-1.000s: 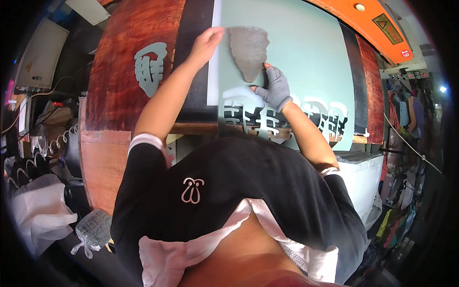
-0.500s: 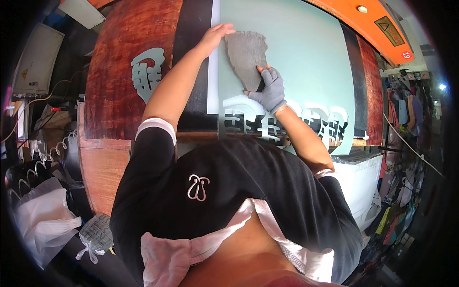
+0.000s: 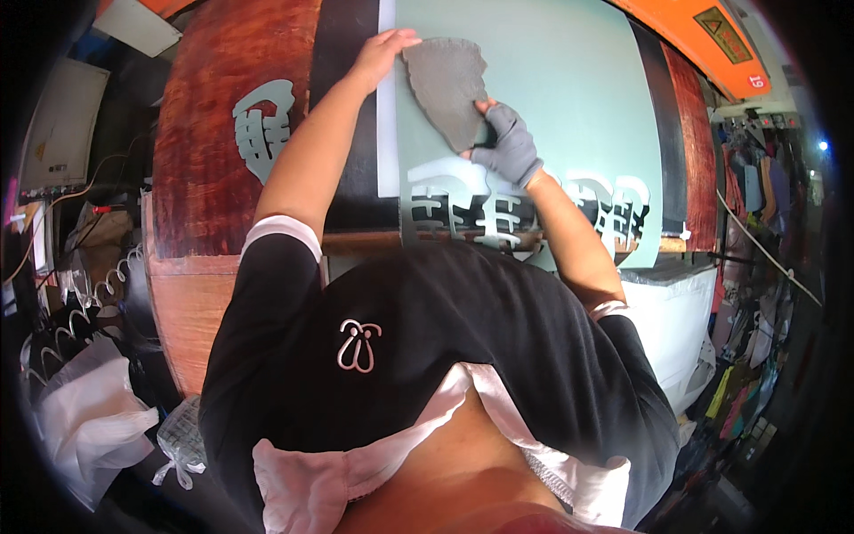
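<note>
A grey cutting die [image 3: 445, 89], wide at the far end and narrow at the near end, lies on a pale green sheet [image 3: 560, 80]. At its far left corner is my bare left hand [image 3: 379, 59], fingers stretched out and fingertips touching the edge. My right hand [image 3: 509, 149], in a grey fingerless glove, grips the narrow near end, with thumb and fingers on either side. Shaped openings line the near edge of the sheet, and pale strips [image 3: 445, 169] are left around them. The die hides the sheet under it.
To the left, a pale green cut piece with slots [image 3: 258, 133] lies on a red-brown board [image 3: 205, 178]. An orange machine beam [image 3: 703, 40] crosses the far right. Wrapped white material [image 3: 667, 311] stands near right; plastic bags [image 3: 98, 418] lie lower left.
The die, the sheet and both hands appear slightly higher and further left in the view, as does the board. Both hands keep their places on the die.
</note>
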A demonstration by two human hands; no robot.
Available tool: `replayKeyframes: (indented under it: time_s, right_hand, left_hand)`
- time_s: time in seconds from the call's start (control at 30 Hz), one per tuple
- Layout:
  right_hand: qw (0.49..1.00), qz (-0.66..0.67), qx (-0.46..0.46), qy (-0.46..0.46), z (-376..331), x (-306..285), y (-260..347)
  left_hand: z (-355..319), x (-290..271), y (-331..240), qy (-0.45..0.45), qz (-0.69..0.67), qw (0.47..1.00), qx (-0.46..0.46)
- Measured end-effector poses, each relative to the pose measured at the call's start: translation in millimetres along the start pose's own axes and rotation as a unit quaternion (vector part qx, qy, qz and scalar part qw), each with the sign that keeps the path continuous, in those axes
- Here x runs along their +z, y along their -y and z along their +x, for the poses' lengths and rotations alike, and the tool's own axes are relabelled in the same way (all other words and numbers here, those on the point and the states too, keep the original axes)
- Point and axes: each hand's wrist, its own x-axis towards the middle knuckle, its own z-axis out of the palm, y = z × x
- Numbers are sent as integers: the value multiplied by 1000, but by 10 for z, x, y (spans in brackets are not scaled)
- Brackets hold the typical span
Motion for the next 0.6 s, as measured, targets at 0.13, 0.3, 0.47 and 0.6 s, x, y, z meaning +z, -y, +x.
replayKeyframes:
  time_s: [0.13,0.3,0.47,0.6]
  right_hand:
    - [898,356,254,-51,-88,-128,-112]
    - [996,25,89,-20,-109,-4,61]
    - [984,-168,37,-56,0,265,251]
    - [989,-124,65,-50,28,255,216]
  left_hand:
    - [8,-5,22,13,-24,1000,-9]
    - [23,-9,18,6,3,1000,-23]
    - [20,-14,-22,3,4,999,-37]
    - [9,-21,-44,-4,8,999,-53]
